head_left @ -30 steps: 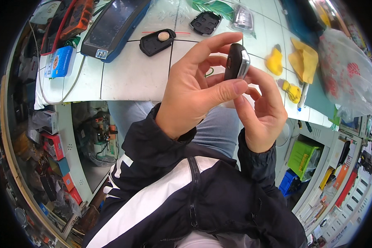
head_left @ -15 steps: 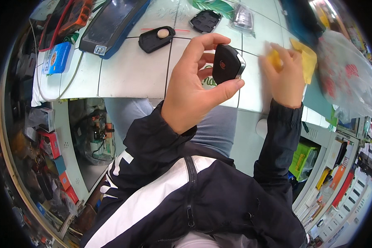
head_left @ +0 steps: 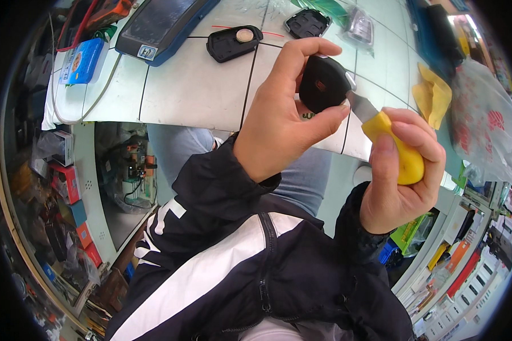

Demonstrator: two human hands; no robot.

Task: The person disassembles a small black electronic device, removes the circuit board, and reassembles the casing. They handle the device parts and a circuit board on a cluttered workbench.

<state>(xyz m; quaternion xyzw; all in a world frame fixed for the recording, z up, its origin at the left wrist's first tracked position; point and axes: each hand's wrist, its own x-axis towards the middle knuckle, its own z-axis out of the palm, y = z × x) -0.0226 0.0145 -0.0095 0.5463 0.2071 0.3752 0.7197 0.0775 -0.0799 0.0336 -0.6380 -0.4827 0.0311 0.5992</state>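
Black fob (head_left: 323, 84) sits pinched in the left hand (head_left: 279, 125) above the white table (head_left: 193, 96). Right hand (head_left: 401, 170) grips a yellow-handled knife (head_left: 389, 145), its blade touching the fob's edge.

Black zip-up jacket, broad white diagonal stripe, black sleeves with cuffs, blue jeans

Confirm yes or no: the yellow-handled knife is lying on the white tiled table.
No, the right hand grips the yellow-handled knife, its blade at the black key fob held by the left hand.
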